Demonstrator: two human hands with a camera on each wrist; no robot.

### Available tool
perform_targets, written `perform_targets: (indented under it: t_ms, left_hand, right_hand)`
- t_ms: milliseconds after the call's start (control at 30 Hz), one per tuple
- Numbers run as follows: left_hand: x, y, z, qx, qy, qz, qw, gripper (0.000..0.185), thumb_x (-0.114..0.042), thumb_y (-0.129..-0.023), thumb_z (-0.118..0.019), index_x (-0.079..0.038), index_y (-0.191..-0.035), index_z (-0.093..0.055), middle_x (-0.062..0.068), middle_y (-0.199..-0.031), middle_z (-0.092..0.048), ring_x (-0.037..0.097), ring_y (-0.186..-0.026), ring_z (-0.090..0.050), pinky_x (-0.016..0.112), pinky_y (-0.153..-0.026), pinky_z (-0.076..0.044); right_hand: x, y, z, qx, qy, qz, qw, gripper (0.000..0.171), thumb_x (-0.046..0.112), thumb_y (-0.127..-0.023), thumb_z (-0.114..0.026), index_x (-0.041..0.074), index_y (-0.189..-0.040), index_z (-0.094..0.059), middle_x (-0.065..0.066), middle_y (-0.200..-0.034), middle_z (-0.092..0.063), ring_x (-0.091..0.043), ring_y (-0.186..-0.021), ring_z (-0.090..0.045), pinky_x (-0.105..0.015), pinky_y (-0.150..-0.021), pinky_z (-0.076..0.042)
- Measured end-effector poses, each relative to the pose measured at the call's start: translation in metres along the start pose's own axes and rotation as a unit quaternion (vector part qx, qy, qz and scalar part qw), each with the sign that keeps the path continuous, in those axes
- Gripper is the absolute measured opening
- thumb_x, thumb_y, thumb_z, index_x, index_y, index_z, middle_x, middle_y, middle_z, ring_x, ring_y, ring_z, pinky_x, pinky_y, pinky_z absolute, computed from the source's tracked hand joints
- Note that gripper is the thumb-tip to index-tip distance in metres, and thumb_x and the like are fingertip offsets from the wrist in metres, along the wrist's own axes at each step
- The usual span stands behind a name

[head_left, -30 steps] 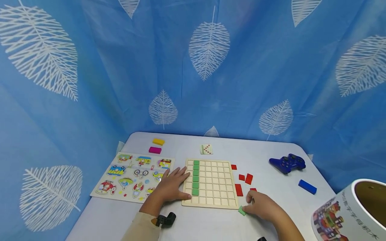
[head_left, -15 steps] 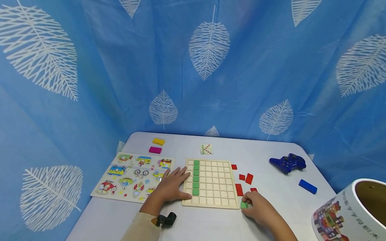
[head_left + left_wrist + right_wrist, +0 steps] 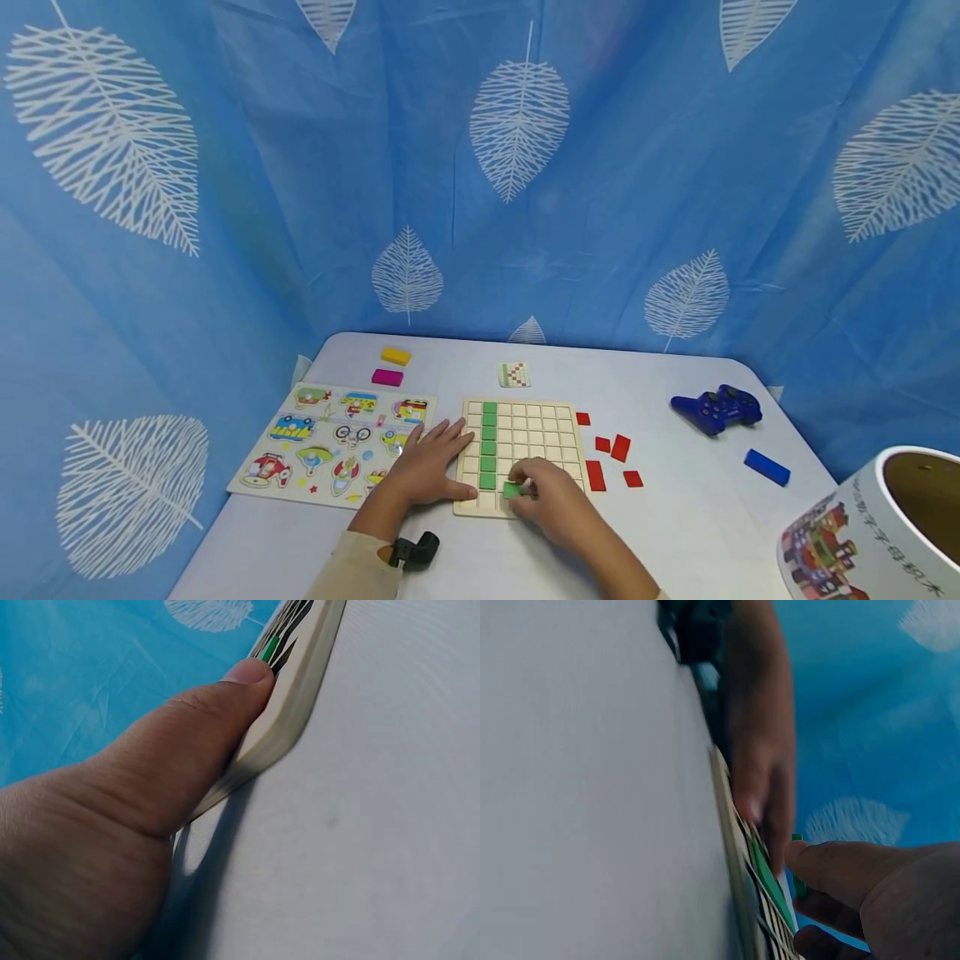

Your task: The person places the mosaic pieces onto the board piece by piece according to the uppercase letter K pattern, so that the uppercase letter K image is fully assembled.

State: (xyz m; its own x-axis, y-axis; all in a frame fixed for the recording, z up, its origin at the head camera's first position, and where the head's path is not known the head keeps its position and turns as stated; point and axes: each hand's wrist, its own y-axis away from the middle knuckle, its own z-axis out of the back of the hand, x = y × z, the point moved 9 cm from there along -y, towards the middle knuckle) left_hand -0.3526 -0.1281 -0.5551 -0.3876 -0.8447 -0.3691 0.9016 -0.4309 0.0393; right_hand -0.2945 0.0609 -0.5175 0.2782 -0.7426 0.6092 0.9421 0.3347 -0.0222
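On the white desk (image 3: 480, 567), the right hand (image 3: 551, 500) pinches one small green square tile (image 3: 513, 490) in curled fingers over the near edge of the pale wooden grid board (image 3: 525, 437). The left hand (image 3: 427, 462) lies flat, fingers spread, on the board's left edge, beside one column of six green tiles (image 3: 488, 443). Five red tiles (image 3: 609, 454) lie just right of the board. Farther off sit one blue game controller (image 3: 716, 407), one blue block (image 3: 767, 467), one magenta block (image 3: 387, 377) and one yellow block (image 3: 395, 356).
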Motion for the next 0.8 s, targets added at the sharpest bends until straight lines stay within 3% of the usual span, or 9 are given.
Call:
perform_targets:
  t_ms: [100,233,500,733,800]
  left_hand:
    - [0.000,-0.001,0.000,-0.001,-0.007,0.001,1.0000,0.102,-0.078,-0.077,-0.074,-0.026,-0.160,-0.046,-0.001,-0.173,-0.029,0.031,-0.161,-0.024,0.065,-0.129,-0.011]
    - [0.001,-0.002,-0.001,-0.002,-0.012,0.002,0.9999,0.102,-0.079,-0.077,-0.074,-0.026,-0.160,-0.046,-0.001,-0.173,-0.029,0.031,-0.161,-0.023,0.065,-0.129,-0.011]
    - [0.004,-0.001,-0.003,0.001,-0.010,0.005,0.9999,0.104,-0.080,-0.075,-0.074,-0.027,-0.160,-0.046,-0.003,-0.173,-0.028,0.031,-0.161,-0.024,0.065,-0.129,-0.010]
    - [0.005,-0.002,-0.004,0.001,-0.011,0.006,0.9999,0.104,-0.081,-0.075,-0.074,-0.028,-0.160,-0.045,-0.003,-0.174,-0.028,0.030,-0.161,-0.023,0.065,-0.129,-0.010]
    - [0.005,-0.003,-0.004,0.003,-0.009,0.005,0.9999,0.104,-0.081,-0.075,-0.073,-0.028,-0.160,-0.045,-0.003,-0.174,-0.027,0.030,-0.161,-0.023,0.066,-0.128,-0.010]
  right_hand:
    - [0.029,-0.012,-0.021,0.008,0.066,0.066,0.996,0.015,0.021,-0.085,-0.085,0.023,-0.097,-0.076,0.016,-0.094,-0.066,-0.004,-0.087,-0.058,-0.030,-0.080,-0.055]
    - [0.042,-0.015,-0.033,-0.021,0.131,0.092,0.987,0.012,0.021,-0.083,-0.087,0.025,-0.091,-0.079,0.017,-0.088,-0.063,-0.004,-0.084,-0.055,-0.028,-0.076,-0.055]
    - [0.026,-0.017,-0.041,-0.007,0.039,0.011,0.999,0.011,0.020,-0.085,-0.083,0.027,-0.085,-0.074,0.014,-0.075,-0.054,-0.007,-0.070,-0.048,-0.024,-0.059,-0.041]
    - [0.019,-0.018,-0.040,0.017,-0.014,0.005,1.000,0.009,0.019,-0.088,-0.080,0.026,-0.090,-0.075,0.013,-0.082,-0.058,-0.006,-0.074,-0.052,-0.024,-0.064,-0.045]
    - [0.011,-0.018,-0.030,0.001,-0.028,0.001,1.000,0.008,0.018,-0.090,-0.079,0.024,-0.095,-0.076,0.012,-0.085,-0.060,-0.006,-0.077,-0.054,-0.025,-0.066,-0.047]
